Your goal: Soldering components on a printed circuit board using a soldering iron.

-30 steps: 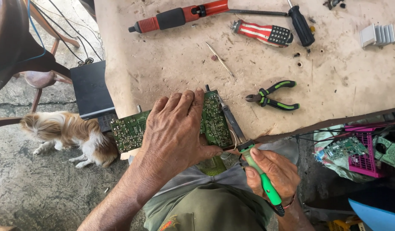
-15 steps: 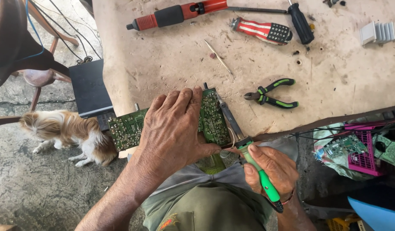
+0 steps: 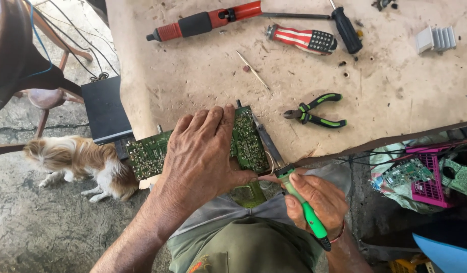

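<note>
Pressing flat, L hand pins green circuit board at bench near edge; R hand fist-grips green-handled tool.

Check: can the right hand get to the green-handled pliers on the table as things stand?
Probably not right away: the right hand is wrapped around a green-handled tool. The pliers lie uncovered on the table, with nothing between.

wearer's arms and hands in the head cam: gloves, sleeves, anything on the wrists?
Both bare: no gloves, and no sleeves on the forearms as far as the frame shows. The left hand shows veins, creased knuckles and short nails, with nothing on its wrist. The right hand has a thin red band at the wrist. No rings or watch visible.
</note>
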